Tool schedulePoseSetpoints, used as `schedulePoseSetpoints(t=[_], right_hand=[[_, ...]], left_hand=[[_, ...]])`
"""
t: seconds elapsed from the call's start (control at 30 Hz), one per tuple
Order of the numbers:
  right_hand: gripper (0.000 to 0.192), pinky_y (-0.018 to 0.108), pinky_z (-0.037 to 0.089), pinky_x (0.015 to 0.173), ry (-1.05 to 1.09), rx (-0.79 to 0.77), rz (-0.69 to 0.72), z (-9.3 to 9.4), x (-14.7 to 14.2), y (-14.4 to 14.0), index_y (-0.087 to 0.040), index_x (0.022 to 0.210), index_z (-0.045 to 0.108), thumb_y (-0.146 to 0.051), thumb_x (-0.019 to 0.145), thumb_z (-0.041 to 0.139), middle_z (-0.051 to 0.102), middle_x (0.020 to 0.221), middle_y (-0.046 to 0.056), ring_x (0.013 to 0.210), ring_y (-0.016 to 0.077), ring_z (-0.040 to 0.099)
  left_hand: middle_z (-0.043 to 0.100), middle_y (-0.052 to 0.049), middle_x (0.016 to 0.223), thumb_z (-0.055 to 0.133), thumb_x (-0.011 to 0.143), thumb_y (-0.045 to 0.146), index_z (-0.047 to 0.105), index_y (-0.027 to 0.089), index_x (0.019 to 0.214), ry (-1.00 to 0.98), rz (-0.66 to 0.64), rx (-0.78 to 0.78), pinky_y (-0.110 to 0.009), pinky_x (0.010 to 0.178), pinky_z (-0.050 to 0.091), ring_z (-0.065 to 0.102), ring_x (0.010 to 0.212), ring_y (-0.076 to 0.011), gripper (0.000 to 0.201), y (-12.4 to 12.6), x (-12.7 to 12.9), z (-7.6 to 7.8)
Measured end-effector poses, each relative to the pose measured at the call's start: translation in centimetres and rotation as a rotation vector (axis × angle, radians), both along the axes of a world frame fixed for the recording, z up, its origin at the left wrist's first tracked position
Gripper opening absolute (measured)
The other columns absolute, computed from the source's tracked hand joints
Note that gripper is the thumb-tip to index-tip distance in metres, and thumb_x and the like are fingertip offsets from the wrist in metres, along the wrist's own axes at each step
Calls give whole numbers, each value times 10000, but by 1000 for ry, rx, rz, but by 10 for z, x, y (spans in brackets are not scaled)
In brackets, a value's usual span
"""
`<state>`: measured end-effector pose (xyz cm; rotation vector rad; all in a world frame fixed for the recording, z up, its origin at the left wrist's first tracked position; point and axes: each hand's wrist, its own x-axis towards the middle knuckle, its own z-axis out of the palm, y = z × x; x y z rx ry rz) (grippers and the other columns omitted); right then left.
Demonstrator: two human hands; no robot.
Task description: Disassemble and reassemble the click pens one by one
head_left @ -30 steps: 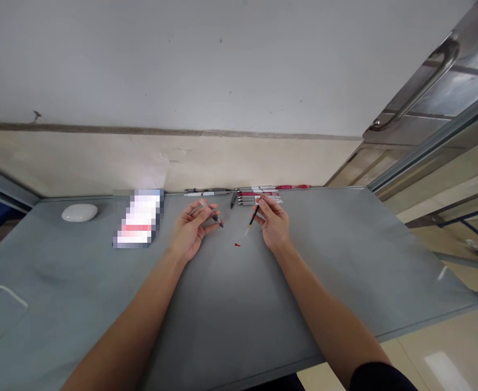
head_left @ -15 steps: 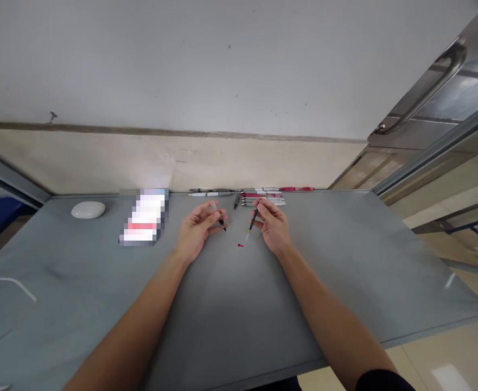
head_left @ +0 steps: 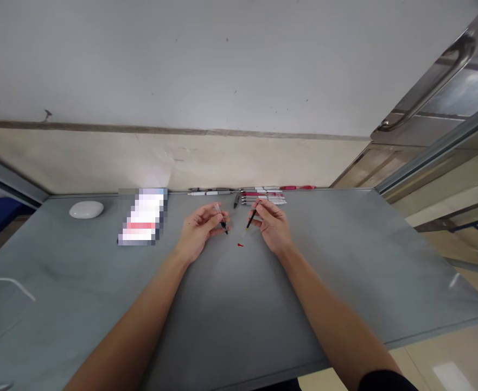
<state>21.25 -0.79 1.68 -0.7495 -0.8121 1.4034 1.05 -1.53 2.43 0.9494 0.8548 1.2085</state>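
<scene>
My left hand (head_left: 200, 227) is closed around a clear pen barrel (head_left: 222, 221) with a black grip, its dark end tilted down to the right. Opposite it, my right hand (head_left: 272, 222) pinches a thin black pen refill (head_left: 252, 218), which slants down to the left and has a yellow band and a pale tip. A gap separates the two pieces. Below them on the table lies a small red piece (head_left: 240, 245), too small to name. Beyond the hands rests a short dark grey pen part (head_left: 236, 200).
Several white, grey and red pens (head_left: 263, 196) lie along the table's back edge by the wall. On the left are a blurred-out phone (head_left: 143, 217) and a white oval object (head_left: 86, 209). A white cable (head_left: 14, 281) crosses the grey table (head_left: 222, 326) at far left.
The pen barrel in my left hand has shifted slightly right and down. In my right hand the refill has moved a little left. Both grips are kept.
</scene>
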Motion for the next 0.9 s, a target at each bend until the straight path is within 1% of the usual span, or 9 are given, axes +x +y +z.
schedulePoseSetpoints(t=[0.27, 0.47, 0.6, 0.77, 0.9], right_hand=[[198, 296, 581, 683, -28, -30, -43, -1, -1, 2, -266, 882, 745, -345, 713, 812, 698, 945, -21, 748, 119, 653], [225, 295, 591, 663, -59, -50, -55, -1, -2, 2, -264, 900, 749, -358, 707, 815, 704, 946, -15, 747, 126, 659], [235, 298, 593, 660, -56, -55, -63, -1, -2, 2, -262, 900, 745, -361, 700, 817, 717, 985, -6, 753, 127, 662], [252, 295, 593, 656, -55, -73, -76, 0, -1, 3, -262, 909, 746, -369, 693, 820, 720, 981, -2, 758, 129, 665], [264, 301, 595, 656, -60, -76, -83, 0, -1, 3, -266, 917, 748, -372, 688, 822, 716, 986, -2, 752, 129, 661]], left_hand=[[723, -69, 985, 805, 773, 290, 659, 188, 1112, -16, -15, -20, -413, 800, 605, 685, 931, -212, 383, 0, 0, 0], [722, -68, 965, 805, 776, 290, 650, 183, 1113, -27, 2, -42, -404, 791, 613, 694, 901, -205, 386, 0, 0, 2], [722, -67, 949, 812, 768, 287, 649, 178, 1109, -68, 24, -49, -399, 767, 622, 704, 859, -204, 394, 0, -1, 5], [723, -57, 911, 825, 743, 246, 651, 172, 1064, -148, 73, -69, -395, 731, 637, 706, 821, -201, 372, 0, -2, 10], [722, -51, 906, 817, 742, 216, 650, 177, 1035, -186, 80, -86, -375, 708, 641, 708, 812, -194, 339, 0, -2, 11]])
